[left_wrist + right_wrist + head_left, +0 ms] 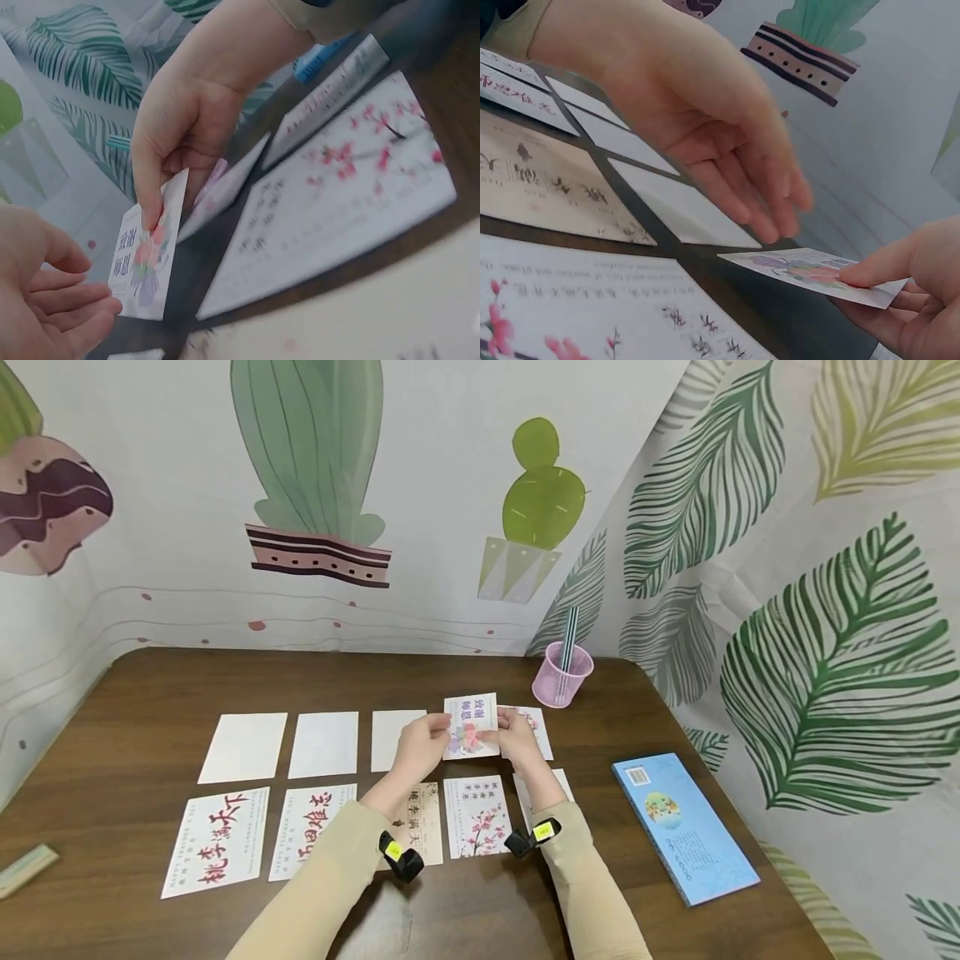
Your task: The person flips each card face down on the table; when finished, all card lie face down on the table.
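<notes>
My right hand point(521, 740) pinches a small greeting card point(468, 725) by its right edge, thumb on top and fingers beneath. Purple characters and a pink and lilac bouquet decorate the card, which is raised above the table in the right wrist view. On the card's other side is my left hand point(418, 745), its fingers point(742, 187) relaxed and close to the free edge without gripping it. Behind the right hand lies another card with pink flowers point(542, 732), partly hidden. A plum-blossom card point(477, 817) lies just in front of the held one.
Blank white cards point(243, 747) form the back row; printed cards point(216, 842) form the front row, some partly covered by my forearms. A pink mesh pen holder point(553, 683) stands at the back right, a blue book point(684, 828) lies at right, and a pale eraser-like block point(26, 870) lies far left.
</notes>
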A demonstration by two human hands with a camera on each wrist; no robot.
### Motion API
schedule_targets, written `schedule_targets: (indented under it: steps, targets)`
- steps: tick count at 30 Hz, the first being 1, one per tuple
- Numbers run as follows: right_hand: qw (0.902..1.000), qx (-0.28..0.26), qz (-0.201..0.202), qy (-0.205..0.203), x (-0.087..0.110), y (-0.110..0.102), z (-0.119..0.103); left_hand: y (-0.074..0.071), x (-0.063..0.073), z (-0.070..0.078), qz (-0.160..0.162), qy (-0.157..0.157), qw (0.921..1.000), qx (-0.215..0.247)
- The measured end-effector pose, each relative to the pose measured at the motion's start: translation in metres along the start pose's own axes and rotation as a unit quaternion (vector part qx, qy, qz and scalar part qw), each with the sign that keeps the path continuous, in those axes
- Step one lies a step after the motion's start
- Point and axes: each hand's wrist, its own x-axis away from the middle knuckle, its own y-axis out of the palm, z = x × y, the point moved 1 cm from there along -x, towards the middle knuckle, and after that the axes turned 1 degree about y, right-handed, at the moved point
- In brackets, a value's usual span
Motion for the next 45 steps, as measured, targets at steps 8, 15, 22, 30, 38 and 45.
schedule_targets:
  steps: [8, 15, 22, 30, 38, 45]
  targets:
    - [0.9965, 0.043, 0.041, -0.058, 0.008, 0.007, -0.015, 0.003, -0.005, 0.020, 0.016, 0.042, 0.9990, 0.005]
    - [0.9947, 0.028, 0.039, -0.091, 0.013, 0.011, -0.023, 0.005, -0.008, 0.033, 0.027, 0.045, 0.9986, -0.009]
    - [0.9936, 0.003, 0.007, -0.112, 0.019, 0.011, -0.033, 0.006, -0.013, 0.039, 0.039, 0.046, 0.9977, -0.032]
    - [0.9876, 0.025, -0.067, -0.140, 0.037, 0.006, -0.053, 0.002, -0.017, 0.042, 0.047, 0.050, 0.9971, -0.032]
    - [0.9829, 0.022, -0.124, -0.134, 0.013, -0.003, -0.023, -0.002, -0.017, 0.033, 0.029, 0.018, 0.9991, 0.026]
    - [0.9932, 0.037, -0.007, -0.110, 0.004, -0.008, -0.012, -0.001, -0.012, 0.028, 0.031, 0.004, 0.9962, 0.081]
